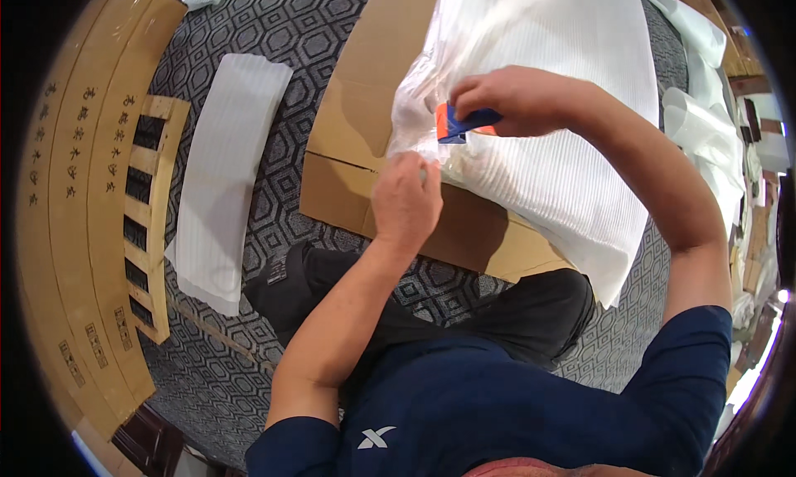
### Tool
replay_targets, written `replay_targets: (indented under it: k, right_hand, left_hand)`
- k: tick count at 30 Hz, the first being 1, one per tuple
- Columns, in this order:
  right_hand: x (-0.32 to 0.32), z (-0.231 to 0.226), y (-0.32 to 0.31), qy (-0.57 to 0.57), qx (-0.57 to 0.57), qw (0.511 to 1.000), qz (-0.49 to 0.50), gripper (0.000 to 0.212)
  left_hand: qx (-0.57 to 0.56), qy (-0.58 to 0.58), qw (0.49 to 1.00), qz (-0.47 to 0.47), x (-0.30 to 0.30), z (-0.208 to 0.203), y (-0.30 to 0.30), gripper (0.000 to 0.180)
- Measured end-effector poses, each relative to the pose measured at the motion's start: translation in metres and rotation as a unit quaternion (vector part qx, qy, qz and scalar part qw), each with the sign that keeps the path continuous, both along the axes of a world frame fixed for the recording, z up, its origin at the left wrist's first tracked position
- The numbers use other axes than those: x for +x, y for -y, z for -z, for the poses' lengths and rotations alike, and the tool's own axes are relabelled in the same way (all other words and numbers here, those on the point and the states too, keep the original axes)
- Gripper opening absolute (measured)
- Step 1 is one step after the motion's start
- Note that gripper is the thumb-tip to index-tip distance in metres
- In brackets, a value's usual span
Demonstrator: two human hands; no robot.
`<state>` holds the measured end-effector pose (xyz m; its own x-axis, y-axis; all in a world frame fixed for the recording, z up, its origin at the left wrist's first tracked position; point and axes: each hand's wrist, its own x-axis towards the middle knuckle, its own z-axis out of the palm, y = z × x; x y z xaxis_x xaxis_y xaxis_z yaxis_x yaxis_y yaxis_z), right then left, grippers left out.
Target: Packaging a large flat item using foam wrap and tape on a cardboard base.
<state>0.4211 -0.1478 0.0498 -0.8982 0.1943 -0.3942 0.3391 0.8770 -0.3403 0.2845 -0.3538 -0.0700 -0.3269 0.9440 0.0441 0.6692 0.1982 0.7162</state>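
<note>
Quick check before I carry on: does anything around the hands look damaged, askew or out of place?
Nothing looks damaged. The right hand holds a blue and orange tool against the clear plastic wrap on the white ribbed foam; the left hand pinches the wrap, which is crumpled there.

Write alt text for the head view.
A person's right hand holds a blue and orange utility knife at a white ribbed foam bundle in clear plastic, while the left hand pinches the plastic. The bundle lies on flattened cardboard over patterned carpet.
</note>
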Motion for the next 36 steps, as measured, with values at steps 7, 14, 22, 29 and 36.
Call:
replay_targets:
  k: [7,14,22,29,36]
  right_hand:
    - [0.117,0.024,0.005,-0.058,0.140,0.988,0.012,0.041]
    - [0.108,0.031,0.008,0.080,0.182,0.980,0.019,0.026]
    - [-0.024,0.052,0.024,0.294,0.201,0.930,-0.086,0.009]
    - [-0.024,0.104,0.021,0.349,0.235,0.903,-0.086,0.017]
    - [0.039,0.152,-0.044,0.478,0.318,0.819,-0.031,0.026]
  left_hand:
    - [0.180,-0.208,0.931,0.238,0.000,0.062,-0.053,0.061]
    - [0.159,-0.227,0.910,0.308,0.016,0.084,-0.066,0.073]
    - [0.144,-0.182,0.924,0.305,0.016,0.089,-0.065,0.073]
    - [0.175,-0.152,0.931,0.281,0.019,0.090,-0.068,0.072]
    - [0.153,-0.125,0.943,0.266,0.020,0.074,-0.074,0.075]
